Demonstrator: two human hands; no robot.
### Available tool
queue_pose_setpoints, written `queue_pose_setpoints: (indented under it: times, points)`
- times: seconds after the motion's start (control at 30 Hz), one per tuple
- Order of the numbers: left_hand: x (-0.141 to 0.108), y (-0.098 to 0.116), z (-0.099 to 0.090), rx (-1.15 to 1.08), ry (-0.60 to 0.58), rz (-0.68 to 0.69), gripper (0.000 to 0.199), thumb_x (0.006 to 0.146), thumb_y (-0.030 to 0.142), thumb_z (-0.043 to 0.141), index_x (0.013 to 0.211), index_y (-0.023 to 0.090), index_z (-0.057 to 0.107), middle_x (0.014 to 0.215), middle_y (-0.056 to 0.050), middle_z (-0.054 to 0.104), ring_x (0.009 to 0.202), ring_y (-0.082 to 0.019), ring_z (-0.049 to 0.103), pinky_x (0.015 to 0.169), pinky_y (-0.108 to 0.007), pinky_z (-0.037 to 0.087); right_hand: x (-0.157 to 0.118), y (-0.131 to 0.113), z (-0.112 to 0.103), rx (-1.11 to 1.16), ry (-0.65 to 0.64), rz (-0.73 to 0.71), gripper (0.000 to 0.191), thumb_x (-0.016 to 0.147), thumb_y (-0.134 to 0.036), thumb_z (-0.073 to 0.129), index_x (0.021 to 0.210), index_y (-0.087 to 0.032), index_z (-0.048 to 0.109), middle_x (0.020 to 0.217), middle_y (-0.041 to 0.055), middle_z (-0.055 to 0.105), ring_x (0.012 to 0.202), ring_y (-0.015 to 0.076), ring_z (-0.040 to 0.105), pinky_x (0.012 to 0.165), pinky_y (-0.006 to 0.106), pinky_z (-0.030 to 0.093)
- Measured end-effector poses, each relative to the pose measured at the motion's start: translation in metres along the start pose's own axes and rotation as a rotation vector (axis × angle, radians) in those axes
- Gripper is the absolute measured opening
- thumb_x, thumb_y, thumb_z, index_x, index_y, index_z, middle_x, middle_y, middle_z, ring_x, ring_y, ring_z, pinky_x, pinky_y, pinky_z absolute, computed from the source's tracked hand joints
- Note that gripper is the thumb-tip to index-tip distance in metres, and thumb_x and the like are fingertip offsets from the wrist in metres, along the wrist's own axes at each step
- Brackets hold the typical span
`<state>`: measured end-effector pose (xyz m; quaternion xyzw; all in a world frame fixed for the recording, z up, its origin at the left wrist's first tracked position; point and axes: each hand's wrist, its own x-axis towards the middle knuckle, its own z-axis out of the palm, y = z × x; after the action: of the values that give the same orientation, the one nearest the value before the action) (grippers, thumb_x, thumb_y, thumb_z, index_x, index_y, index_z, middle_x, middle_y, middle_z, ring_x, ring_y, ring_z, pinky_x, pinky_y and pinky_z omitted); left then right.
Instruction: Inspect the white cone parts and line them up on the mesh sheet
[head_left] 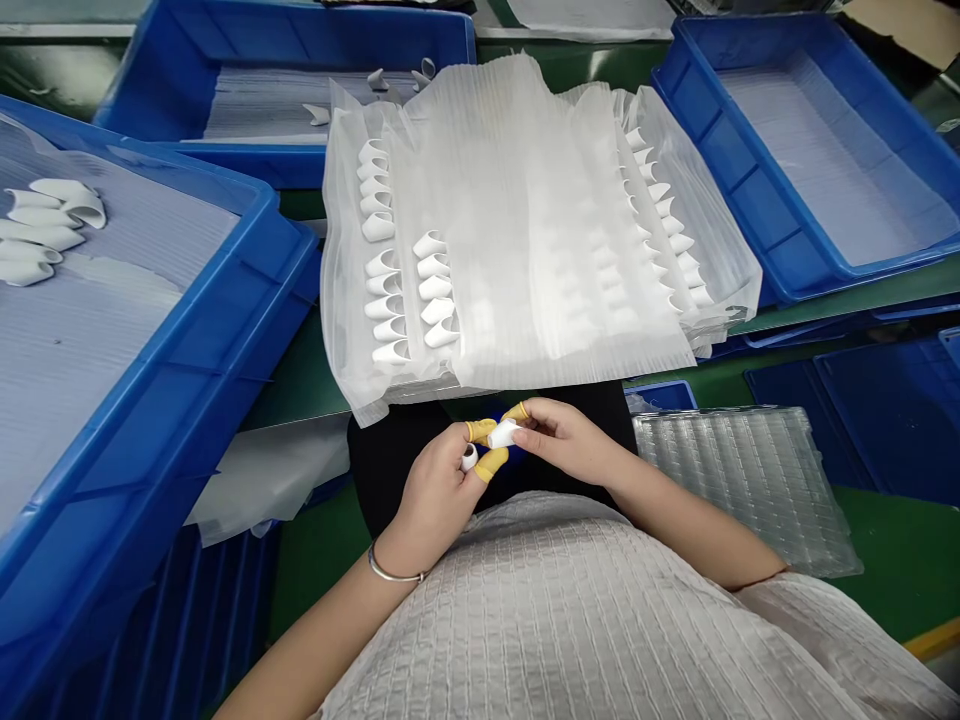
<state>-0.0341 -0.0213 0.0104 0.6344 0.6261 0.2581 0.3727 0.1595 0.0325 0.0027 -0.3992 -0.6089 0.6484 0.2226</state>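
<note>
Above my lap, my left hand (442, 475) and my right hand (559, 435) meet at a small white tubular part (502, 433), which both pinch between their fingertips. Yellow finger cots cover some of the fingertips. A second white part (469, 457) is tucked in my left hand, its dark round opening showing. Just beyond my hands lies a clear tray (424, 385) covered by translucent white sheeting (510, 200). Rows of white parts (390, 327) with slanted openings show along its left side, and more lie on its right side.
A blue bin (247, 270) at the left holds several white parts (45, 225) on lined paper. Another blue bin (300, 155) at the back has a few pieces. A third blue bin (750, 190), paper-lined, stands at the right. Clear trays (742, 480) lie lower right.
</note>
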Motion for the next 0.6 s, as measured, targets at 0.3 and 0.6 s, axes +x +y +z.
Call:
queue_pose_setpoints:
  times: [0.3, 0.6]
  points:
    - [0.0, 0.0, 0.005, 0.11, -0.047, 0.123, 0.025, 0.093, 0.039, 0.054, 0.078, 0.019, 0.053, 0.067, 0.001, 0.054, 0.059, -0.015, 0.048, 0.053, -0.027, 0.036, 0.0, -0.012, 0.013, -0.398, 0.111, -0.136, 0.037, 0.099, -0.041, 0.047, 0.07, -0.019, 0.042, 0.069, -0.0027, 0.045, 0.063, 0.0123, 0.042, 0.058, 0.027, 0.029]
    - [0.0, -0.001, 0.0, 0.038, -0.083, 0.065, 0.022, 0.093, 0.039, 0.053, 0.084, 0.019, 0.056, 0.076, -0.002, 0.061, 0.065, -0.018, 0.054, 0.057, -0.03, 0.041, 0.007, 0.011, -0.002, 0.168, 0.132, 0.124, 0.049, 0.094, -0.059, 0.047, 0.07, -0.017, 0.054, 0.06, -0.0004, 0.054, 0.055, 0.0123, 0.049, 0.054, 0.025, 0.038]
